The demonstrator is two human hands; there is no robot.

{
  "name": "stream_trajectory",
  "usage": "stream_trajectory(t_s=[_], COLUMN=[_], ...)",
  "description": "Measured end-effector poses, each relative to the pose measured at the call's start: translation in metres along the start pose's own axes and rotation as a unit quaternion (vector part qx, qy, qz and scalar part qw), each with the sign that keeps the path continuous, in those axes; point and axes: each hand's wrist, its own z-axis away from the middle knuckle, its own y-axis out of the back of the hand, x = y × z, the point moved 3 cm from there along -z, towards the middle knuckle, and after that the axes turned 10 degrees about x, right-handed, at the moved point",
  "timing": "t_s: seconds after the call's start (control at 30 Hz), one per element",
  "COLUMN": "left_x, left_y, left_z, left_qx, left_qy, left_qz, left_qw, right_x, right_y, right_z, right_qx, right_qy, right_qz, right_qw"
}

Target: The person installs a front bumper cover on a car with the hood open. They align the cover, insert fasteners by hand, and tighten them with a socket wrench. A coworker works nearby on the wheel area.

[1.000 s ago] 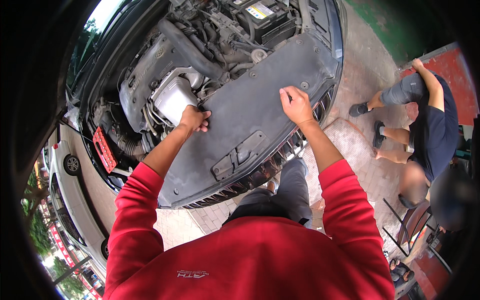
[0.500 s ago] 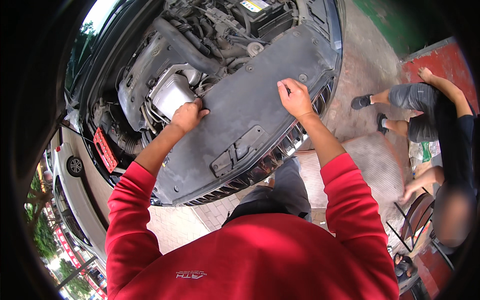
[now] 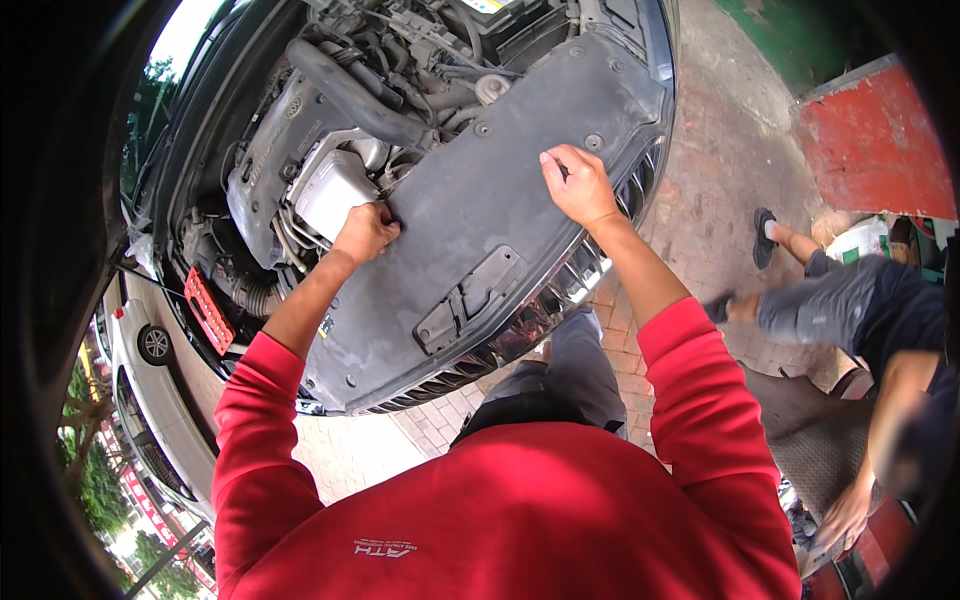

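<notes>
The black plastic cover panel (image 3: 440, 235) lies along the front of an open car engine bay. My left hand (image 3: 366, 232) is closed at its inner edge, beside a silver metal shield (image 3: 335, 192); the fingertips point down and hide whatever is between them. Over the panel's right part, near a round fastener (image 3: 594, 142), my right hand (image 3: 580, 186) is closed with thumb and forefinger together. A small dark spot shows inside its curl, too small to name. A recessed latch area (image 3: 468, 300) sits in the panel near the grille.
Beyond the panel are a grey engine cover (image 3: 275, 165), a thick black hose (image 3: 345, 90) and a battery (image 3: 490, 15). A red perforated tray (image 3: 208, 310) rests at the left side. At right a co-worker in grey shorts (image 3: 815, 300) handles a mat (image 3: 815, 430).
My left fingers have drawn in at the panel edge, and the thumb no longer sticks out. My right hand has shifted slightly left. The co-worker has stepped nearer and pulled the mat away.
</notes>
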Motion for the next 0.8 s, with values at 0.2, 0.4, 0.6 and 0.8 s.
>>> stream_trajectory(t_s=[0.2, 0.4, 0.6, 0.8], left_x=[-0.001, 0.004, 0.013, 0.014], left_y=[-0.001, 0.009, 0.020, 0.022], left_z=[0.002, -0.010, -0.002, -0.002], left_qx=[-0.043, -0.081, -0.053, -0.038], left_qy=[0.184, 0.171, -0.116, -0.304], left_qz=[0.156, 0.078, -0.050, -0.127], left_qw=[0.970, 0.979, 0.991, 0.943], right_x=[0.001, 0.003, 0.005, 0.005], right_y=[-0.001, -0.002, -0.002, -0.002], right_z=[0.000, 0.002, 0.002, 0.002], right_qx=[0.000, 0.003, 0.009, -0.001], right_qy=[0.004, 0.004, 0.006, 0.008], right_qz=[0.005, 0.011, 0.008, 0.020], right_qw=[1.000, 1.000, 1.000, 1.000])
